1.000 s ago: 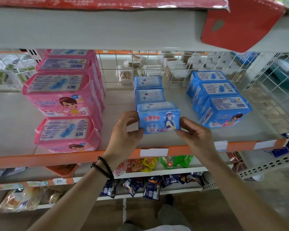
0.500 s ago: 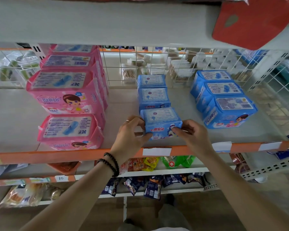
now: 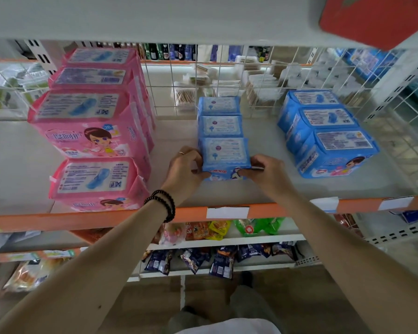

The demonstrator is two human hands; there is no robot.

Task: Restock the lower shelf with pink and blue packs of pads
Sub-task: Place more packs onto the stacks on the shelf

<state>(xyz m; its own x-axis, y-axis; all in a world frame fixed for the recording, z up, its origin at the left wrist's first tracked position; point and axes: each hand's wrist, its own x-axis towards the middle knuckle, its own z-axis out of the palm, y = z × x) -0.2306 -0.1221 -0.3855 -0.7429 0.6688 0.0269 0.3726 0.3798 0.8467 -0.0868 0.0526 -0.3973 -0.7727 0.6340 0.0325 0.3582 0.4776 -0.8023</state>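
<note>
Two hands held one small blue pack (image 3: 223, 158), the front item of the centre row. Left hand (image 3: 182, 170) gripped its 9 o'clock side, fingers curled onto the lower front corner; right hand (image 3: 267, 173) gripped the 3 o'clock side likewise, thumb and fingers pinched on the front edge. Neither grip was open.

Change noted: a second earlier the pack stood nearer the shelf lip, its printed face tilted toward the viewer and a gap behind it; it had since been pushed toward 12 o'clock and sat touching the next of two small blue packs (image 3: 219, 116) behind it, its top label uppermost. Judged: this unit was all but placed, with release the remaining step.

Outward, on the same lower shelf (image 3: 251, 191):
- at 9 o'clock, pink packs (image 3: 89, 131), stacked two high in front with more behind;
- at 3 o'clock, three larger blue packs (image 3: 328, 136) in an overlapping row;
- at 6 o'clock, the orange shelf edge (image 3: 106, 218) with a blank white label; snack packets on shelves below.

Not determinable: the pack's front print, largely covered by fingers; how many pink packs lay in the rear of the stack; goods behind the wire grille (image 3: 227, 75), blurred. A red sign (image 3: 372, 18) at 1 o'clock was cut off by the frame.
</note>
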